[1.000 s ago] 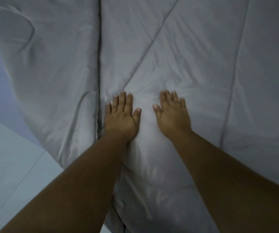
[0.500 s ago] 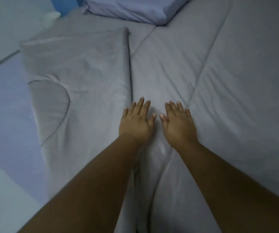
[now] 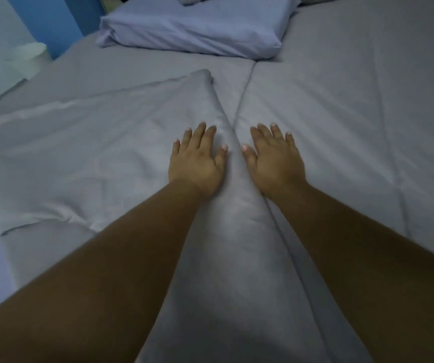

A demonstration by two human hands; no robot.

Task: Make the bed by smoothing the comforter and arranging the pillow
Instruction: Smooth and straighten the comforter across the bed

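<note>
From the head camera I see my left hand (image 3: 196, 159) and right hand (image 3: 276, 159) pressed flat, fingers straight, on the grey comforter (image 3: 341, 127), gripping nothing. The pillow (image 3: 192, 30) lies beyond; a white container (image 3: 31, 60) stands by the blue wall (image 3: 53, 19).

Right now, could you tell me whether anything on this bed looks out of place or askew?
Yes. The comforter is doubled over on the left, leaving a puffy ridge between the left hand and right hand. The pillow looks slanted.
</note>
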